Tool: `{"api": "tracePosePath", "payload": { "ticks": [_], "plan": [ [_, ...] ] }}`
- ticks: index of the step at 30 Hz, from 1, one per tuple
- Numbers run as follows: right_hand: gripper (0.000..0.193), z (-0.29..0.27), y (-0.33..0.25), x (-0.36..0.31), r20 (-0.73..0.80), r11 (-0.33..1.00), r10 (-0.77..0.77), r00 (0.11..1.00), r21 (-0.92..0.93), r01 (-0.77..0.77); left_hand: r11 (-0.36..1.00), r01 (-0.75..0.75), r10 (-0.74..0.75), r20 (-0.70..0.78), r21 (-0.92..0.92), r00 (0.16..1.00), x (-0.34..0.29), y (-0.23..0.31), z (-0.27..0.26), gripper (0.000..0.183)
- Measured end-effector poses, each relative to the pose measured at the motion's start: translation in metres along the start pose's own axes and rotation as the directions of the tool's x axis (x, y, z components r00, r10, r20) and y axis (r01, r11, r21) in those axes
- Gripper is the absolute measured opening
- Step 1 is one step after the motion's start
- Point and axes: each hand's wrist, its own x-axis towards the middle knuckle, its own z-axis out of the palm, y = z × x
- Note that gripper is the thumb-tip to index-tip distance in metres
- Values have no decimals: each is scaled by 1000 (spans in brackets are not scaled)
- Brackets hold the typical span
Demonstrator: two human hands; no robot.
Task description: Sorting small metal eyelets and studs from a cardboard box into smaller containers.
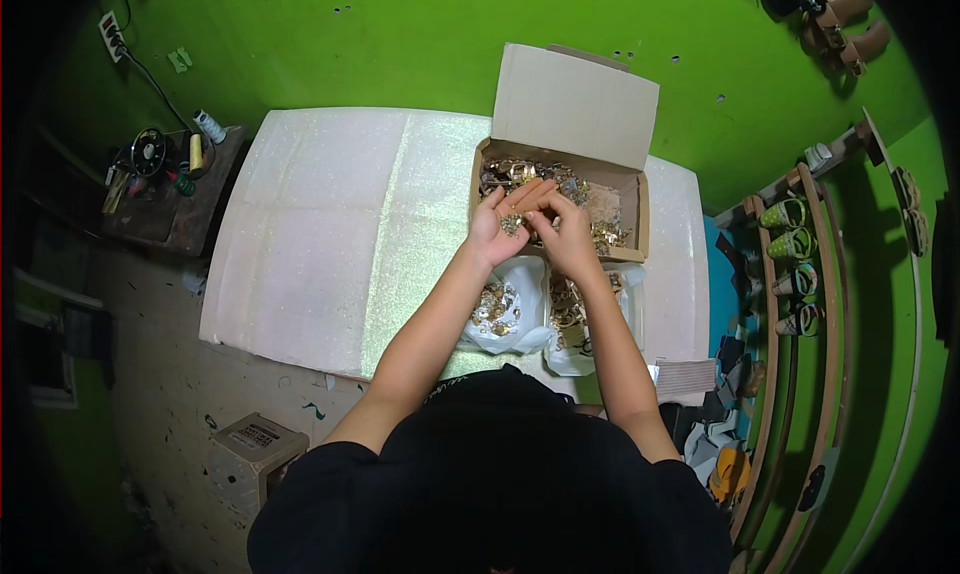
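Palm up, my left hand [490,229] cups a small heap of shiny metal ornaments [512,224], too small to tell apart. My right hand [566,236] is closed in a pinch over that palm, its fingertips beside the heap; what they hold, if anything, is hidden. Both hands are above the near left part of an open cardboard box [642,214] full of gold and silver metal pieces [610,236]. Just nearer to me, a white plastic-lined container [535,329] holds more gold pieces [493,309]. Beside it, under my right forearm, another lined container [575,362] holds metal pieces too.
A pale glittery sheet [310,214] covers the table. The box's raised lid [575,104] is near the green wall. At left, a small dark table [170,214] bears thread spools. At right stands a wooden rack [815,374] with sandals; scraps lie below it. A carton [255,449] sits on the floor.
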Motion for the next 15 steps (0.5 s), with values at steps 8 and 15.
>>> {"api": "tracePosePath", "payload": {
  "ticks": [8, 15],
  "plan": [
    [13, -1, -3, -4, 303, 518, 450, 840, 678, -522, 999, -12, 13, 19, -51, 1000, -1, -1, 4, 54],
    [11, 2, 5, -11, 374, 376, 468, 801, 736, -563, 997, 1, 1, 26, -77, 1000, -2, -1, 6, 54]
  ]
}}
